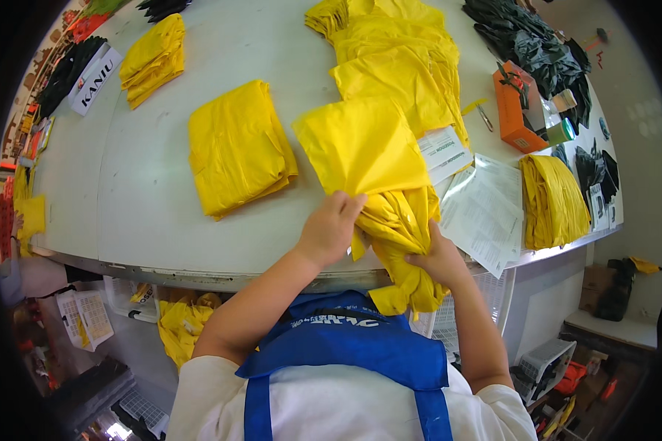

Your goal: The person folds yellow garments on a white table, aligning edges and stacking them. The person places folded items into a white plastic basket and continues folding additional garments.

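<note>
A shiny yellow garment (379,151) lies partly spread on the near edge of the white table, and its bunched lower end hangs over the edge in front of my blue apron. My left hand (335,226) is closed on the cloth at its left side, where a flat panel meets gathered folds. At the right side, my right hand (443,257) grips the bunched part, its thumb across the cloth. Some fingers of both hands are hidden by the fabric. To the left rests a neatly folded yellow garment (241,151). Beyond my hands stretches a row of overlapping yellow garments (397,66).
Printed sheets (485,209) lie right of my hands, beside a folded yellow stack (555,202). Behind them stand an orange box (517,110) and a dark garment pile (526,44). Another yellow stack (153,59) is far left. White baskets (132,298) sit below the table (147,206).
</note>
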Motion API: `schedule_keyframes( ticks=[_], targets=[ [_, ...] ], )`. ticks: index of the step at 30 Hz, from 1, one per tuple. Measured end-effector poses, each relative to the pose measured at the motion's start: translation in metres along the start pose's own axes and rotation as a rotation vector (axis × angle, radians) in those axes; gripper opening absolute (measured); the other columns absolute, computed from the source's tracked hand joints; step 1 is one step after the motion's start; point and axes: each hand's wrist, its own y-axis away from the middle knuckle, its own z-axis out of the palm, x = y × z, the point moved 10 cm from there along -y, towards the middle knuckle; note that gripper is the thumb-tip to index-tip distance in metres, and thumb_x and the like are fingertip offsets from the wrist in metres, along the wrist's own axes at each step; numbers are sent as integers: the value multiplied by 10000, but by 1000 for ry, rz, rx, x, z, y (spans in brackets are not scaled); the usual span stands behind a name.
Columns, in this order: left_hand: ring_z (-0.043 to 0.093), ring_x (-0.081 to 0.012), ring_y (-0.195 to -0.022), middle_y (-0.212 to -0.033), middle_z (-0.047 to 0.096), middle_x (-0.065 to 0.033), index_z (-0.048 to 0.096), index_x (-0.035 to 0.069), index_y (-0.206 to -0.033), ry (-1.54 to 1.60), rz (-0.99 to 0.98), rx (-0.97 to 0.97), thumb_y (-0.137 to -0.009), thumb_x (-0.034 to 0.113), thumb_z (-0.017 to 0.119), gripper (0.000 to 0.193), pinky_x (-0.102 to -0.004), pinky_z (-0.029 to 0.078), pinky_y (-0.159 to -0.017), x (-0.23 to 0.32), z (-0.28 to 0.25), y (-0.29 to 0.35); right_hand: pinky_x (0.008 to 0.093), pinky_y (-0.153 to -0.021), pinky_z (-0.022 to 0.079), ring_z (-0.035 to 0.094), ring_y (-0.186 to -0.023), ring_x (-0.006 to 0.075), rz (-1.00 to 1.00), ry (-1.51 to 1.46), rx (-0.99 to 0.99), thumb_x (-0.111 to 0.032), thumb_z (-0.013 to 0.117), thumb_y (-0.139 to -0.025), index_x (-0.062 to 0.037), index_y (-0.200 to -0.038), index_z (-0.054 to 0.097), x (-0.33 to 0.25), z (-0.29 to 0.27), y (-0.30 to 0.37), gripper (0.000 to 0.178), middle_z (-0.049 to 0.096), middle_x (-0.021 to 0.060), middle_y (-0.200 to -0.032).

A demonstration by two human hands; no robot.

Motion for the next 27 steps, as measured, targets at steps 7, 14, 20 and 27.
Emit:
schedule_keyframes(
  ticks=[7,14,20,27],
  targets=[
    [572,-326,-859,-961,563,-146,542,30,-1053,93,273,-68,-785,4,543,270,-384,490,-770,64,19,21,385,-945,435,557,-1124,392,14,-197,-32,-262,771,-698,-33,-1474,199,-25,-1,1,990,590,276,-1172],
    [473,-317,-1170,-1290,446,-156,364,106,-1347,625,-161,204,-839,321,649,621,-386,398,-971,-28,-8,45,343,-997,403,544,-1164,274,-107,-833,-40,-134,772,-700,-34,-1439,294,-36,-2,-5,886,573,166,-1257],
    [166,-274,-1427,-1555,69,-175,-73,139,-1511,1420,-409,-144,-833,470,663,1054,-384,185,-1139,-14,44,5,362,-1019,390,508,-1201,243,-209,-1146,-142,-115,753,-724,-7,-1408,334,-73,7,-4,810,525,108,-1319],
    [260,-277,-1385,-1505,209,-169,-6,97,-1519,1170,-551,-472,-800,525,684,1085,-393,311,-1084,-17,46,22,366,-971,452,590,-1100,297,-131,-1410,-166,-84,682,-771,-8,-1400,345,-67,2,-14,717,566,146,-1257]
  ],
)
